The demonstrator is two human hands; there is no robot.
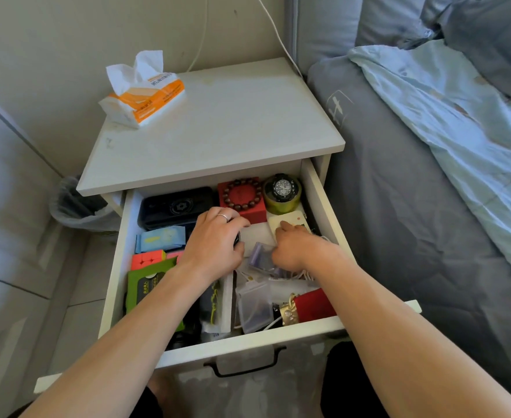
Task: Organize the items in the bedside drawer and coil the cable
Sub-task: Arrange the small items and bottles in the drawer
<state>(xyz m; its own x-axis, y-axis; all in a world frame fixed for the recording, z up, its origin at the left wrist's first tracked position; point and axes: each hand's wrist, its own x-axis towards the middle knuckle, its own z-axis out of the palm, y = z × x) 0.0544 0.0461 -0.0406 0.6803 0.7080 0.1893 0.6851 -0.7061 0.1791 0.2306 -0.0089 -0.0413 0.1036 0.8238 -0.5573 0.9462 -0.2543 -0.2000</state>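
- Head view: both hands reach into the open bedside drawer [320, 191].
- Left hand [215, 239], fingers curled downward over items mid-drawer; what they grip is hidden.
- Right hand [296, 247], fingers curled on a cream remote [290, 221]; white cable [304, 276] bunched beneath its wrist.
- Tissue pack [145, 95] lettering unreadable.

White bedside cabinet [218, 128] with its drawer [248, 342] pulled open beside the bed [399, 221].

Beyond both hands, a tissue pack [144, 92] sits on the cabinet top. In the drawer, past the fingers: a black case [172, 206], a red box [242, 200] topped with a bead bracelet [242, 191], and a watch [282, 188] on a green tape roll [281, 203].
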